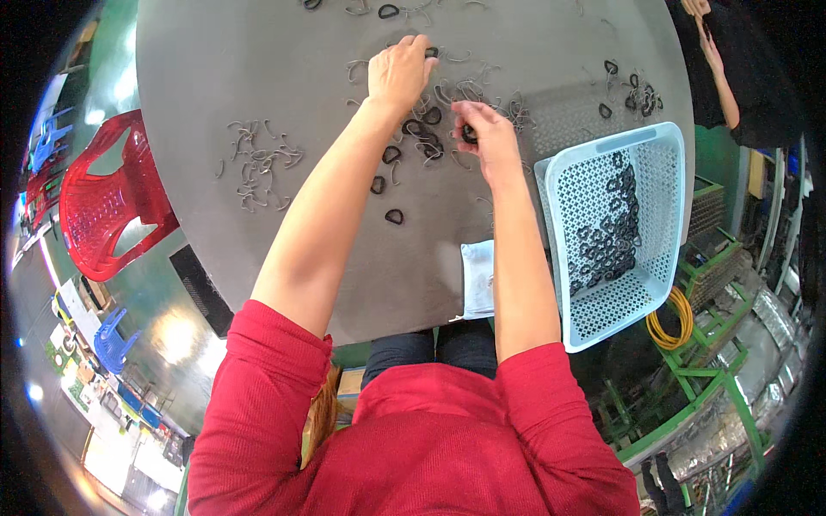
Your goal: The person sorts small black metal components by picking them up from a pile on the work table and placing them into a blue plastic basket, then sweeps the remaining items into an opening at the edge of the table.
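My left hand (400, 73) reaches to the far side of the pile, fingers bent and closed at a black D-shaped ring (431, 52). Closer to me, my right hand (489, 142) pinches another black D-shaped ring (469, 134) between thumb and fingers. Between and below the hands lie several more black rings (413, 128), mixed with thin grey curved strips (469, 89). A few single rings (394, 217) are scattered nearer to me on the grey table (344, 292).
A light blue perforated basket (667, 142) with many black rings stands at the table's right edge. Loose strips (258, 163) lie at left; more rings (644, 95) at far right. A pale blue cloth pouch (477, 279) rests at the front edge. Another person's arm (723, 82) shows at far right.
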Demonstrator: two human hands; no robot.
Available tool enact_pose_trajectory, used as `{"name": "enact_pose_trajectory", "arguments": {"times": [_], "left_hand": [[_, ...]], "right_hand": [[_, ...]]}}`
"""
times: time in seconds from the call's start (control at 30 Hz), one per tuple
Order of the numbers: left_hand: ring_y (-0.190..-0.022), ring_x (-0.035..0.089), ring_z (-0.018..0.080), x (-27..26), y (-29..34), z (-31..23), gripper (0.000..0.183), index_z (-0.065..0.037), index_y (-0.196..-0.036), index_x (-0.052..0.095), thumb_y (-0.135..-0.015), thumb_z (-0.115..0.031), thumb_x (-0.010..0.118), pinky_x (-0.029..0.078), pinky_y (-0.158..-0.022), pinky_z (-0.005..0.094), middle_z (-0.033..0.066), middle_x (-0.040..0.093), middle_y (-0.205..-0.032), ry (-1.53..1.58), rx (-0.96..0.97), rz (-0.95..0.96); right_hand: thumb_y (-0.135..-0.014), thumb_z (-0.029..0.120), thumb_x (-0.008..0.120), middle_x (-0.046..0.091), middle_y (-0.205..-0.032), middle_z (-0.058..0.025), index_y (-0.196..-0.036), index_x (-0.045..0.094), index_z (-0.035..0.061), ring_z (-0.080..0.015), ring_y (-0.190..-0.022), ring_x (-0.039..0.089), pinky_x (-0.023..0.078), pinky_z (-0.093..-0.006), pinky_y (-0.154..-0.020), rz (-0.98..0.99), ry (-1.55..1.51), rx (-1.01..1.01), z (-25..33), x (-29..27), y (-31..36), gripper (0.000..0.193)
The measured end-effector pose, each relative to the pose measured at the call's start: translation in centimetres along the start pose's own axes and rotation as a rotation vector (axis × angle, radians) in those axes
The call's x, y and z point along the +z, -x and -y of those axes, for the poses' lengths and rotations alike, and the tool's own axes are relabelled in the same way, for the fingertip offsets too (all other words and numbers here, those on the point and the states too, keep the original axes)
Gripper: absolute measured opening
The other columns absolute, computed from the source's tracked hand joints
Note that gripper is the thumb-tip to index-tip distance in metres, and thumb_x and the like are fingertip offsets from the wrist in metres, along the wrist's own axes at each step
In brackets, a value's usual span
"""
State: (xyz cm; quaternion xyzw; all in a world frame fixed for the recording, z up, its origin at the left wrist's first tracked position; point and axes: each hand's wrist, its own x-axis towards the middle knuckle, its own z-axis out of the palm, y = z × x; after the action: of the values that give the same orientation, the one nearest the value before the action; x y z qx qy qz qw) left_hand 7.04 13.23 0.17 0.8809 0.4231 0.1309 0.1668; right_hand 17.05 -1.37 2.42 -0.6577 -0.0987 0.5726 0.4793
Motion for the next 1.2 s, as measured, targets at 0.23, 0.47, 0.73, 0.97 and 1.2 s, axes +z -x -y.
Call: {"name": "enact_pose_trajectory", "arguments": {"times": [0.23,0.47,0.73,0.97,1.2], "left_hand": [[-0.070,0.059,0.0140,-3.1,0.1,1.0,0.022,-0.005,-0.083,0.068,-0.081,-0.026,0.060,0.046,-0.061,0.0311,0.0048,0.064,-0.072,0.612,-0.296,-0.096],[-0.064,0.046,0.0083,-8.0,6.5,4.1,0.018,-0.007,-0.094,0.058,-0.090,-0.023,0.052,0.034,-0.053,0.0203,0.0012,0.054,-0.079,1.789,-0.601,0.180],[-0.063,0.061,0.0211,-3.4,11.8,-0.5,0.028,-0.009,-0.096,0.061,-0.076,-0.028,0.070,0.047,-0.060,0.0353,0.0070,0.060,-0.065,0.336,-0.451,0.130],[-0.065,0.062,0.0212,-2.3,12.3,0.5,0.026,-0.009,-0.095,0.060,-0.077,-0.024,0.070,0.047,-0.060,0.0355,0.0065,0.061,-0.067,0.280,-0.439,0.139],[-0.057,0.043,0.0056,-7.7,16.0,6.1,0.015,-0.010,-0.093,0.053,-0.082,-0.014,0.062,0.031,-0.046,0.0178,-0.0015,0.052,-0.076,1.793,-0.606,0.440]], "right_hand": [[-0.073,0.028,0.072,0.067,-0.084,-0.0097,-0.084,0.064,0.0094,-0.0295,-0.087,0.063,0.048,-0.0409,-0.073,-0.366,1.016,-0.235,-0.2,4.1,-0.9,0.024],[-0.072,0.028,0.073,0.066,-0.089,-0.0082,-0.091,0.062,0.0109,-0.0287,-0.087,0.062,0.048,-0.0410,-0.073,-0.234,0.927,-0.188,-0.8,3.8,-1.6,0.028],[-0.070,0.022,0.076,0.066,-0.085,-0.0077,-0.087,0.061,0.0049,-0.0239,-0.081,0.063,0.049,-0.0361,-0.066,-0.256,0.918,-0.222,-0.7,4.6,-1.7,0.028],[-0.077,0.013,0.069,0.057,-0.075,0.0016,-0.085,0.060,0.0104,-0.0079,-0.067,0.055,0.037,-0.0203,-0.050,0.352,-0.413,0.050,-0.4,0.6,1.9,0.013],[-0.075,0.017,0.071,0.060,-0.077,-0.0023,-0.086,0.061,0.0079,-0.0140,-0.070,0.060,0.046,-0.0279,-0.056,0.183,0.774,-0.262,-2.3,4.4,1.1,0.017]]}}
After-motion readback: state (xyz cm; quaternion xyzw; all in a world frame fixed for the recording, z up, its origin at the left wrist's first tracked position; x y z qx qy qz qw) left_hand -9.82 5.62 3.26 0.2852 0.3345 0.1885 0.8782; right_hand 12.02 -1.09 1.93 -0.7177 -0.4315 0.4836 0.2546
